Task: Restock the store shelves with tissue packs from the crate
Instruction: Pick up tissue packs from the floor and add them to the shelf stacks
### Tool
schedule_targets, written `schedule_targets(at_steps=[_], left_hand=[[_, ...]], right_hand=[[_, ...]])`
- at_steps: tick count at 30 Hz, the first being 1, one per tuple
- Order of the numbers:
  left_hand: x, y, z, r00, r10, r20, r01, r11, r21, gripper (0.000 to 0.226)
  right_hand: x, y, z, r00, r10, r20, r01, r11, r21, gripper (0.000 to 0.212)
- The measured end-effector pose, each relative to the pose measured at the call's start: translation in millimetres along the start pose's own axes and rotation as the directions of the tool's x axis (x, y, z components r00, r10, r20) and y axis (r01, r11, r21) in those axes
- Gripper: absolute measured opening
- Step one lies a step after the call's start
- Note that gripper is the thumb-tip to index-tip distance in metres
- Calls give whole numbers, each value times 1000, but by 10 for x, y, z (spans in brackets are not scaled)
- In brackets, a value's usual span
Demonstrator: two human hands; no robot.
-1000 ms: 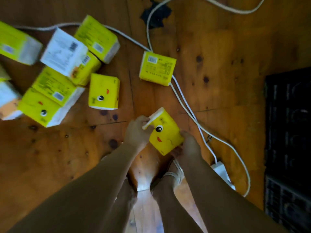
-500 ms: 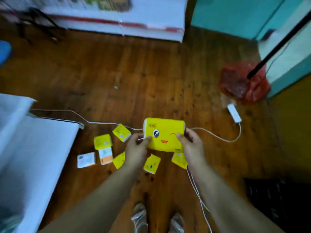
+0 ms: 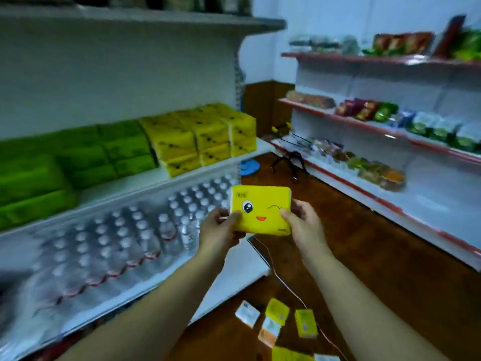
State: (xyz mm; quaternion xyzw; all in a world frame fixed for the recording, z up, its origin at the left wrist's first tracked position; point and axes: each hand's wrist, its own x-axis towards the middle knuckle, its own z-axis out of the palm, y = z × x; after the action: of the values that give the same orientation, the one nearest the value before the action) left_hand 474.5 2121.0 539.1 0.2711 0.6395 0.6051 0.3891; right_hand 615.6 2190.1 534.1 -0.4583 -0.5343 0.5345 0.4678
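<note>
A yellow tissue pack with a winking face is held up at chest height in front of me. My left hand grips its left edge and my right hand grips its right edge. Stacked yellow tissue packs stand on the white shelf at the left, beside green packs. Several loose tissue packs lie on the wooden floor below my arms. The crate is out of view.
Rows of water bottles fill the lower left shelf. A second shelf unit with snack bags runs along the right wall. A white cable trails over the floor. A black tripod and a blue object lie in the aisle.
I have risen from the floor with the pack in both hands. The view swung up from the scattered packs to the shelves, and the pack now faces me upright.
</note>
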Motion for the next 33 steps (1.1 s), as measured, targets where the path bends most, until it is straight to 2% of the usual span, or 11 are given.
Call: schedule_targets(at_steps=[5,9,12,17,21,25,33], left_hand=[[190,653,-982,978,134,-162,-145,988,-52,13],[458,1033,-1625,964,174,-202,-186,982,-43,11],[739,1259,-1918,959,178,-219,-189,982,-28,11],[1339,1599,-2056,959,193,-209,-190,981,34,24],[2036,1762,-2024,931,248,-267,-196,959,207,43],[2795,1885,-1923,917,242,-318,-156,949,275,41],[3951,1929,-1869,892,164,-421,-30,951,307,38]], right_hand=[[183,-566,1167,984,-46,172,36,998,56,14],[343,-860,1979,960,-110,259,92,992,82,8],[523,-1014,2381,955,-137,262,128,990,52,8],[1050,-1283,2770,949,-104,298,92,994,54,22],[1679,-1450,3013,923,-86,375,115,992,-56,28],[2383,-1495,3276,880,-84,467,187,966,-178,29],[3510,-1458,3857,831,-67,553,325,865,-383,31]])
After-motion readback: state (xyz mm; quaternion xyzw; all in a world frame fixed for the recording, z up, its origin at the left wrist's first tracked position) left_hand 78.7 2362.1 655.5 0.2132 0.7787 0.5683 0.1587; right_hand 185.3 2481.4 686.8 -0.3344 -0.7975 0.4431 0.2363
